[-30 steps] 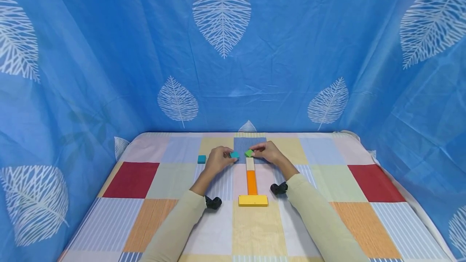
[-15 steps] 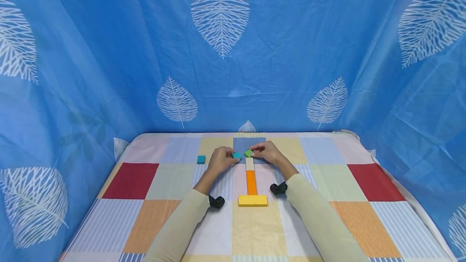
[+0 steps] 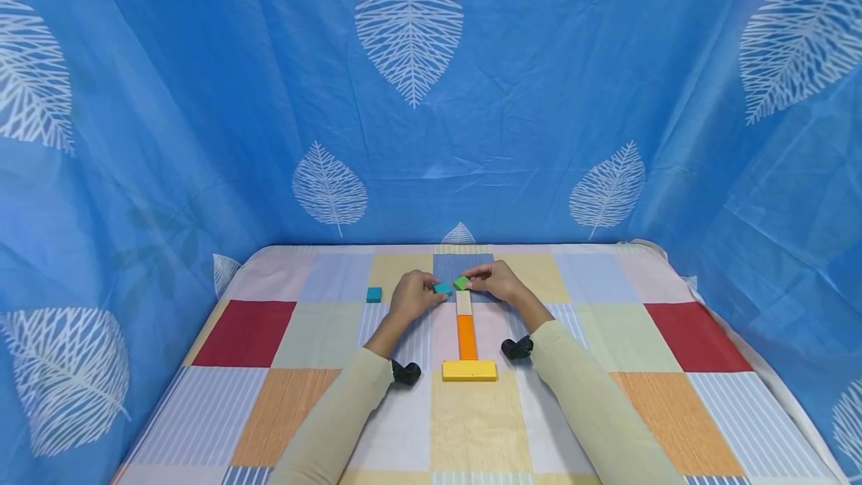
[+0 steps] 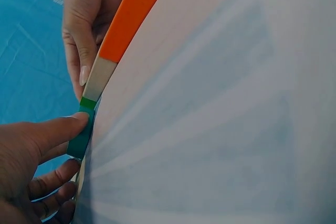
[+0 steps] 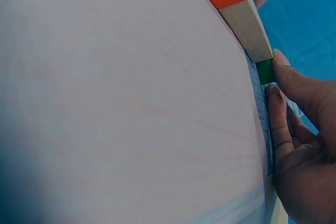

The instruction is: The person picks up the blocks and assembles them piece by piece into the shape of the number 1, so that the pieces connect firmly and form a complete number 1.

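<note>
My left hand [image 3: 412, 298] pinches a teal block [image 3: 441, 288] between thumb and fingers, just left of the row of blocks. In the left wrist view the thumb lies on that teal block [image 4: 80, 137], which overlaps the green one there. With thumb and fingertips my right hand [image 3: 497, 281] holds a green block [image 3: 462, 283], turned cornerwise at the far end of a natural wood block [image 3: 464, 303]. Below the wood block an orange block [image 3: 467, 337] continues the line, down to a yellow block [image 3: 469, 370] lying crosswise at the near end.
A second teal block [image 3: 374, 295] lies to the left of my left hand. The patchwork cloth [image 3: 316, 335] covers the table. Blue leaf-print curtains [image 3: 465, 200] hang at the back and both sides. Black wrist cameras [image 3: 406, 373] sit at both cuffs.
My left hand has moved slightly right with the teal block, bringing it closer to the green block. The right hand keeps its place with the green block.
</note>
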`<state>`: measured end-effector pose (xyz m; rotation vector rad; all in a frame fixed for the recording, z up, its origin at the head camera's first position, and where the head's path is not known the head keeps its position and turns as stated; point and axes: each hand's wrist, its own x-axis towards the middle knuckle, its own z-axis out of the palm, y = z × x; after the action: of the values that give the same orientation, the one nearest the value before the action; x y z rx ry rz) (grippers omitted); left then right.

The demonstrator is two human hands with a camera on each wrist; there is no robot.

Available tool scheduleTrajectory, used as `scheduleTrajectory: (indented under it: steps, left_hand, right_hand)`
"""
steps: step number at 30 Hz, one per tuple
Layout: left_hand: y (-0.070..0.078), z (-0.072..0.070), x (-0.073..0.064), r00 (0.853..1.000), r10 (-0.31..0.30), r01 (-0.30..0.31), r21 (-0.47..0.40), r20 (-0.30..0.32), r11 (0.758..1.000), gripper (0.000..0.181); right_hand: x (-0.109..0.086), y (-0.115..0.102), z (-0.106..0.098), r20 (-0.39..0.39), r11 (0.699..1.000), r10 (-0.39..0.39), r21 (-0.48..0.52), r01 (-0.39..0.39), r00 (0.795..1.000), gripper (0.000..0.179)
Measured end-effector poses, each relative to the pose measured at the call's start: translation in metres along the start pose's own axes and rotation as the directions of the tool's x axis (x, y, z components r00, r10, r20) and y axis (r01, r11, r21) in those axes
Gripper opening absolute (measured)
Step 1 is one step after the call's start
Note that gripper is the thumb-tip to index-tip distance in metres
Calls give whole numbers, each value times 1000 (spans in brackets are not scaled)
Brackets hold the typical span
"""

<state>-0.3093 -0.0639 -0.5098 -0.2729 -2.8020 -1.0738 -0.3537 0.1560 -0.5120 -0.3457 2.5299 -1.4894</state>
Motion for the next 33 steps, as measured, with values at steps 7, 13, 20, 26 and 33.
scheduleTrajectory:
  steps: [7, 13, 20, 26, 33]
  left_hand:
    - [-4, -4, -3, 999, 31, -29, -61, 39, 998, 36]
    - [-9, -8, -3, 997, -10, 22, -149, 82, 989, 35]
    - [-11, -9, -2, 997, -21, 34, -187, 75, 982, 28]
    - [-9, -8, 0, 998, -20, 31, -179, 65, 983, 25]
    - [-5, -6, 1, 997, -52, 61, -153, 64, 986, 24]
  right_hand:
    - [-4, 1, 0, 4, 1000, 0, -10, 1, 1000, 25]
    - [-5, 0, 1, -3, 1000, -7, 5, 7, 1000, 24]
    - [-4, 1, 1, -5, 1000, -1, 5, 1, 1000, 25]
    - [-3, 0, 0, -6, 1000, -4, 5, 4, 1000, 24]
    - [-4, -1, 0, -2, 1000, -10, 23, 11, 1000, 25]
